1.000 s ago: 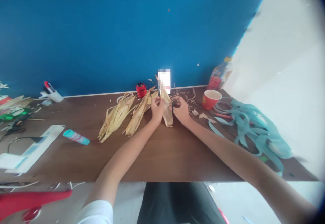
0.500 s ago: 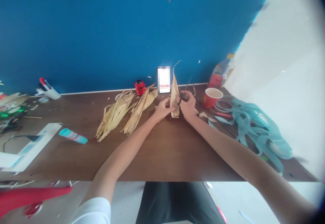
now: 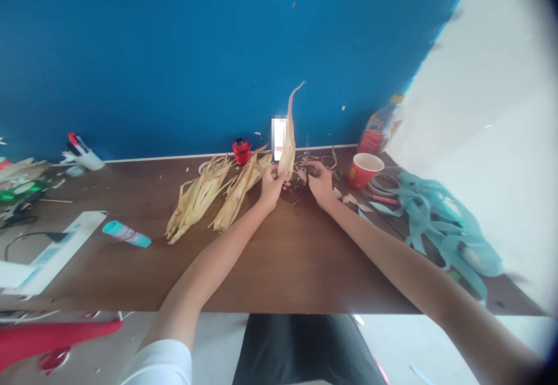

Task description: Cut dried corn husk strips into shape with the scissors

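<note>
My left hand (image 3: 272, 188) is closed on the base of a dried corn husk (image 3: 288, 146). The husk stands upright, its thin curled tip pointing up, and covers part of a lit phone (image 3: 278, 138). Just to the right, apart from the husk, my right hand (image 3: 320, 181) is closed around a slim dark tool (image 3: 307, 177); its exact kind is unclear. Thin husk shreds (image 3: 326, 158) lie behind the right hand. On the left lie a bundle of corn husks (image 3: 198, 199) and another husk pile (image 3: 238, 196).
A red paper cup (image 3: 365, 170), a bottle (image 3: 381, 123) and tangled teal ribbon (image 3: 436, 216) occupy the right side. Behind the husks sits a red spool-like item (image 3: 241, 151). Leftward are a teal tube (image 3: 126, 234), a power strip (image 3: 65, 251) and a pen holder (image 3: 89, 159).
The husk has moved left and up with my left hand, now overlapping the phone. The tool in my right hand has swung away from the husk, and the hands are further apart.
</note>
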### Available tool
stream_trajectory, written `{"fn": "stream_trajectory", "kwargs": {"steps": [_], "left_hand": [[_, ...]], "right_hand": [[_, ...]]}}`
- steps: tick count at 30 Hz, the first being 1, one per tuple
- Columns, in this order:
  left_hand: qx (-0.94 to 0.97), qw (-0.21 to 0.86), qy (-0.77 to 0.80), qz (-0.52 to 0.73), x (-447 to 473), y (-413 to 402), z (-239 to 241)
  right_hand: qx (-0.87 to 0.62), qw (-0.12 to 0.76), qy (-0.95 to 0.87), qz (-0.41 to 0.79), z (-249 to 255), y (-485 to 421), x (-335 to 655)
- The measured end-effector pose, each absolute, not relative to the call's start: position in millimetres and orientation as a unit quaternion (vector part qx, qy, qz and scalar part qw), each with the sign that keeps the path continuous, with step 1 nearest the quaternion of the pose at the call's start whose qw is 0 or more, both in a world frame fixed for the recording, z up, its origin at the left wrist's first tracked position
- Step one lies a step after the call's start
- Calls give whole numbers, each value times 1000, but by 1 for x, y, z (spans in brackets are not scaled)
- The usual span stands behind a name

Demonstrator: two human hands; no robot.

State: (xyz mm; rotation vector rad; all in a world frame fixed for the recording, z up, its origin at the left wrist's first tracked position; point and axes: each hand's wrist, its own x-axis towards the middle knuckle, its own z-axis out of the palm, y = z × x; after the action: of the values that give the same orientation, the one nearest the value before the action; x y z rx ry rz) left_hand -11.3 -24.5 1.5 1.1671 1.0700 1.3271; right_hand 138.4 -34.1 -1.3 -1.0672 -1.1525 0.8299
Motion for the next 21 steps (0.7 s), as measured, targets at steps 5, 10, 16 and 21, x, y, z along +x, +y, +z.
{"fn": "stream_trajectory", "kwargs": {"steps": [5, 10, 16, 21], "left_hand": [[432, 483, 445, 618, -14, -22, -2], [444, 475, 403, 644, -16, -18, -3], [473, 503, 398, 604, -25, -4, -3], [508, 498, 384, 589, -29, -1, 1]], "right_hand": [[-444, 541, -579, 418, 2, -42, 134], [-476, 511, -644, 313, 3, -48, 134], [-525, 496, -628, 289, 4, -45, 142], [-509, 480, -620, 356, 11, -44, 147]]}}
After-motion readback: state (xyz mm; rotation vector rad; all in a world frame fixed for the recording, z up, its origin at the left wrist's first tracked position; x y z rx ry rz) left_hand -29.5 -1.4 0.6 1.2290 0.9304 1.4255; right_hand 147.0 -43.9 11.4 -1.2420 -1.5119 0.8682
